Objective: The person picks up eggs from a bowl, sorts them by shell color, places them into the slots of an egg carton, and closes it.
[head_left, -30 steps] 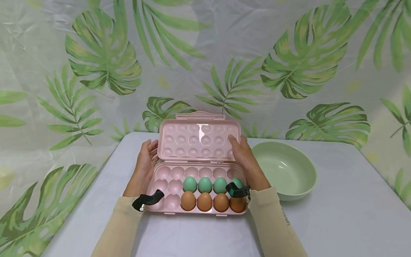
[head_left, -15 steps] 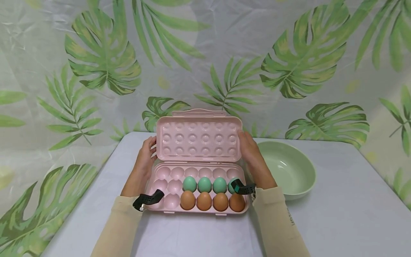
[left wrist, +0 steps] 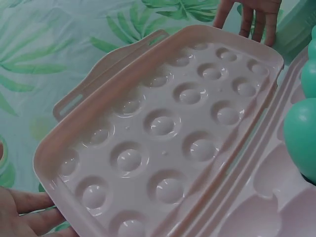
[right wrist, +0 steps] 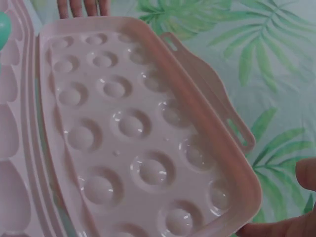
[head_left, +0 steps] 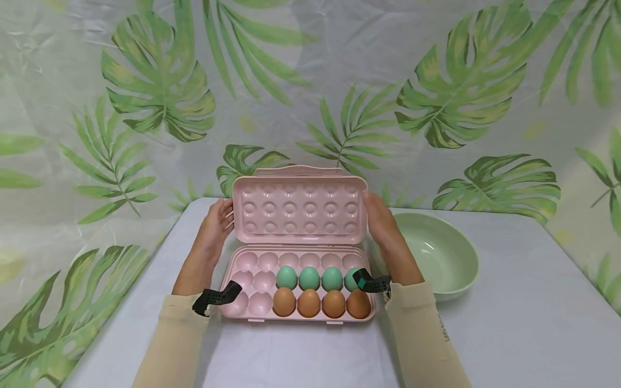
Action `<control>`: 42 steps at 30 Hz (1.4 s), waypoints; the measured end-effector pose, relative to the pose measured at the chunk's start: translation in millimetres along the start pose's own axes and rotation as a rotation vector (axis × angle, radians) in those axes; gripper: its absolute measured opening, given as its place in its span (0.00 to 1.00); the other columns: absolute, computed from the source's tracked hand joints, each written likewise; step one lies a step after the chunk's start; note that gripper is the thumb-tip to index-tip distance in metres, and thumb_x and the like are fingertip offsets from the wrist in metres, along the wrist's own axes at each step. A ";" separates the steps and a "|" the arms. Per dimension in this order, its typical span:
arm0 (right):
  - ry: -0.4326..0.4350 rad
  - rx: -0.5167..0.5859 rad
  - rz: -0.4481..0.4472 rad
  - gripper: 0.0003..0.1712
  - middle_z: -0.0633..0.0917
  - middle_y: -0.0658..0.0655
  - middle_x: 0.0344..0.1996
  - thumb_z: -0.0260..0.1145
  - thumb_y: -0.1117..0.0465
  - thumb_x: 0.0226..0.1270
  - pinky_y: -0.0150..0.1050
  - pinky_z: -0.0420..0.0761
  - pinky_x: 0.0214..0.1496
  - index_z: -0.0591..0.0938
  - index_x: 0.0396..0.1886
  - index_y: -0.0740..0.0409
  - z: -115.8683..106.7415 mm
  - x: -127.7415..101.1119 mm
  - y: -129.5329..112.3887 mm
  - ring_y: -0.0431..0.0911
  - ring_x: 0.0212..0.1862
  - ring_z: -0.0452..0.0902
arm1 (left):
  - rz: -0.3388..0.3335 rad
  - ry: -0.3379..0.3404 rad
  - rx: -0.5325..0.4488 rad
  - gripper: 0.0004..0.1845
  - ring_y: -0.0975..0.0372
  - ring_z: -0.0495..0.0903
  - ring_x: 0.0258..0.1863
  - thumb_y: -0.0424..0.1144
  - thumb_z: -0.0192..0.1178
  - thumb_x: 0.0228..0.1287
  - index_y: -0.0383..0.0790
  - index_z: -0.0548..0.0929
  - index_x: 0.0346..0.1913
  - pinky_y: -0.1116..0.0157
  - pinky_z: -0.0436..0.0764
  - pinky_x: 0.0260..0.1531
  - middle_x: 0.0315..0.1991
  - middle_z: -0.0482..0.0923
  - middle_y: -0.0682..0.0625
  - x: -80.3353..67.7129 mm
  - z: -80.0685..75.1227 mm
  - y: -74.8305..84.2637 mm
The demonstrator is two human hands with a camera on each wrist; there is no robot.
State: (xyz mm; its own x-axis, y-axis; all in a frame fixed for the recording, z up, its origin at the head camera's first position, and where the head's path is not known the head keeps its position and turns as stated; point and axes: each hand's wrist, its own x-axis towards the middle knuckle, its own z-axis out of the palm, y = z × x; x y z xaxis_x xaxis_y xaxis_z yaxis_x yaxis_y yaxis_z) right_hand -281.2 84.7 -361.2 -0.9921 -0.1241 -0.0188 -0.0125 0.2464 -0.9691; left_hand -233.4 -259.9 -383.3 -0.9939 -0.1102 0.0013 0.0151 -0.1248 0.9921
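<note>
A pink plastic egg box lies unfolded on the table, its dimpled lid (head_left: 299,213) tilted up behind the base (head_left: 310,319). Green eggs (head_left: 309,278) fill part of the middle row, with brown eggs (head_left: 308,303) in the front row. My left hand (head_left: 213,229) has its fingers (left wrist: 39,219) straight against the lid's left side. At the opposite side, my right hand (head_left: 385,223) touches the lid's edge with its fingers, its thumb (right wrist: 308,173) held apart from the lid. The back row of cups and the left cups hold no eggs.
A light green bowl (head_left: 436,258) stands to the right, partly behind my right forearm. The white-covered table (head_left: 296,355) meets a leaf-patterned cloth backdrop (head_left: 349,64) at the back.
The lid has tilted further toward me and looks larger. My right thumb has left the lid's inner face, and both hands have moved outward along its sides.
</note>
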 end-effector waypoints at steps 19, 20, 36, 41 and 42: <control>-0.015 0.122 -0.058 0.38 0.66 0.74 0.64 0.39 0.38 0.76 0.53 0.61 0.70 0.57 0.75 0.57 -17.3 -20.0 -17.6 0.63 0.66 0.63 | 0.061 0.049 0.146 0.35 0.50 0.53 0.73 0.53 0.28 0.77 0.27 0.52 0.73 0.58 0.54 0.71 0.73 0.53 0.34 -25.8 5.4 40.5; -0.023 0.104 -0.065 0.39 0.66 0.73 0.64 0.39 0.38 0.75 0.53 0.62 0.70 0.57 0.75 0.56 -18.2 -21.3 -18.1 0.63 0.66 0.64 | 0.059 0.039 0.167 0.36 0.49 0.53 0.73 0.54 0.27 0.77 0.27 0.52 0.73 0.58 0.54 0.71 0.73 0.53 0.34 -27.7 5.7 43.0; -0.071 -0.111 -0.107 0.43 0.73 0.65 0.62 0.36 0.29 0.70 0.56 0.66 0.66 0.68 0.71 0.49 -28.2 -34.1 -30.2 0.59 0.63 0.69 | 0.106 0.002 0.419 0.36 0.44 0.64 0.67 0.61 0.31 0.74 0.41 0.63 0.73 0.50 0.62 0.67 0.70 0.60 0.36 -44.1 10.2 64.0; -0.086 -0.123 -0.137 0.43 0.71 0.60 0.67 0.38 0.30 0.71 0.50 0.62 0.70 0.69 0.70 0.56 -29.8 -35.6 -30.0 0.54 0.68 0.65 | 0.125 0.020 0.430 0.37 0.50 0.60 0.70 0.62 0.33 0.74 0.38 0.63 0.72 0.55 0.58 0.69 0.71 0.60 0.39 -48.7 12.1 60.2; -0.092 -0.127 -0.140 0.43 0.70 0.60 0.67 0.38 0.31 0.71 0.49 0.61 0.71 0.69 0.70 0.56 -29.8 -36.2 -29.6 0.53 0.69 0.64 | 0.134 0.030 0.429 0.36 0.52 0.59 0.71 0.61 0.34 0.74 0.37 0.63 0.72 0.56 0.58 0.70 0.71 0.60 0.40 -49.8 12.1 58.7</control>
State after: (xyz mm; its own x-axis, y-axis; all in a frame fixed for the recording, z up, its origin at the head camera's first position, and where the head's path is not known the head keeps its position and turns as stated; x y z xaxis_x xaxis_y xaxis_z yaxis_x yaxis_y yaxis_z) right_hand -248.6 110.5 -324.5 -0.9641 -0.2513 0.0858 -0.1707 0.3390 -0.9252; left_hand -184.3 -249.9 -323.6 -0.9826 -0.1268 0.1359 0.0906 0.3117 0.9459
